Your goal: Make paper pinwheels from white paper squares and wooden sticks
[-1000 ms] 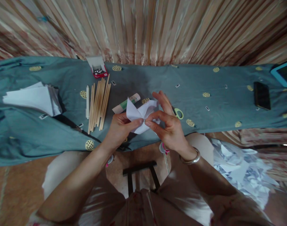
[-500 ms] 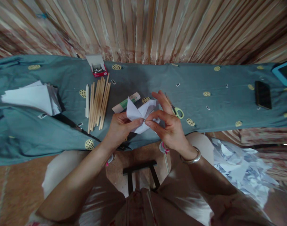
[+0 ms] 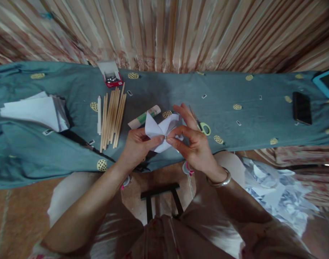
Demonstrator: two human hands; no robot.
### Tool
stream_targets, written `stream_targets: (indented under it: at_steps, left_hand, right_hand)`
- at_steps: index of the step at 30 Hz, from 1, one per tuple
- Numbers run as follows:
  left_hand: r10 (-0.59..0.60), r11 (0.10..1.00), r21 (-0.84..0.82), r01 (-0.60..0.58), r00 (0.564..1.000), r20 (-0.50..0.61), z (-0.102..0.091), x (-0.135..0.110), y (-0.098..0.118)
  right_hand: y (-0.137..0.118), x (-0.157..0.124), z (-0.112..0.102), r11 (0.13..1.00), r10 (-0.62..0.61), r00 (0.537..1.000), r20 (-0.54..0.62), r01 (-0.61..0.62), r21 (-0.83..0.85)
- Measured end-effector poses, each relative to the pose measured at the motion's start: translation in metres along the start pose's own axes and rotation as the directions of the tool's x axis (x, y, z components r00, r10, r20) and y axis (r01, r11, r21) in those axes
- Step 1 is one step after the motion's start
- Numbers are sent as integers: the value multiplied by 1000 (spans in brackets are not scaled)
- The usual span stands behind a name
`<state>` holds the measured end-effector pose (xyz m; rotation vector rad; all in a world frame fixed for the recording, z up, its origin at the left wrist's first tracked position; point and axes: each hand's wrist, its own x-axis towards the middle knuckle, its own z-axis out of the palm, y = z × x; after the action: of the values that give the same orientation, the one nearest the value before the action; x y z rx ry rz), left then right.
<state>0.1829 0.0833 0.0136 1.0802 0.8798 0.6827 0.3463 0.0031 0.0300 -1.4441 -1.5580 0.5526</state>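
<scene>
Between my hands is a white folded-paper pinwheel with several curved blades, held just above the cloth. My left hand pinches it from the left, thumb on the paper near its centre. My right hand is closed at thumb and index finger on a tiny metal pin at the pinwheel's centre; its other fingers are raised. Just behind the paper lies a green and white glue stick. Scissors with pale green handles lie beyond my right hand, partly covered by it.
On the cloth-covered table are wooden sticks, a white pen-like stick, an open red box of small shiny metal pieces, a paper stack and a phone. A bag of paper scraps stands at the right.
Both hands keep the same grip on the pinwheel and pin, almost motionless. Only a slight shift of the camera view shows.
</scene>
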Motion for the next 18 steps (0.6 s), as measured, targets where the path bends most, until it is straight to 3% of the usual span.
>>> stream_targets:
  at_steps: [9,18]
  left_hand:
    - [20,997,73,-21,1000,13,0,-1,1]
    - [127,964,229,-136,990,55,-6,1,-3]
  right_hand:
    - [0,0,-1,999,36,999,23,-36,10]
    - [4,1,-3,994,89,994,62,-92,61]
